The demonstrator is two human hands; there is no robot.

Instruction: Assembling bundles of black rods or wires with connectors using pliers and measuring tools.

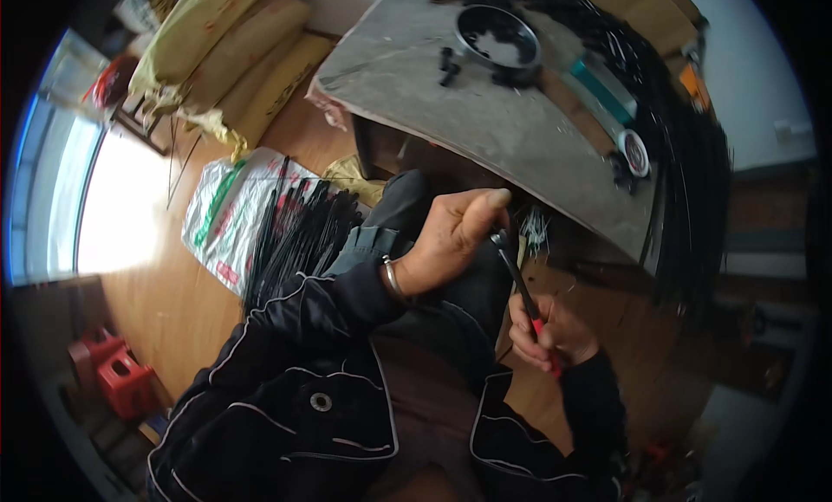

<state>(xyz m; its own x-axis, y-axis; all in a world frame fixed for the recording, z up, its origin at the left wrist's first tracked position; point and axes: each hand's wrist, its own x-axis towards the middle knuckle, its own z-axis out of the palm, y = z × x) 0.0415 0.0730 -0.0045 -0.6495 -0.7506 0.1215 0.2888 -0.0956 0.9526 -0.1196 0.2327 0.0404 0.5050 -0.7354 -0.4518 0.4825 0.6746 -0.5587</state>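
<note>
Left hand: the left hand [458,232] is raised in front of the near edge of the tabletop [416,86], its fingers curled in and the thumb laid over them; whatever sits between them is too small and hidden to make out.
Right hand: lower and to the right, the right hand [559,330] is wrapped firmly around the handle of a slim tool [517,277].
Slim tool: it slants far and left from the right hand, red at the handle, dark along the shaft, its bright tip just beside the left fingertips; contact is unclear.
Thumb and tip: good handling probably means the left thumb stays out of the tip's line, with the pinch close enough to stop wobble.
Handle: a snug grip with small wrist movements should give better control than a hard push from the arm.
Forearms: both are unsupported, so tucking the elbows toward the body would likely steady the meeting point.
Left floor: a bundle of black strips [299,238] lies on a white sack [208,199].
Tabletop: a round pan [530,56] stands at the far side; more black strips hang over the right edge.
</note>
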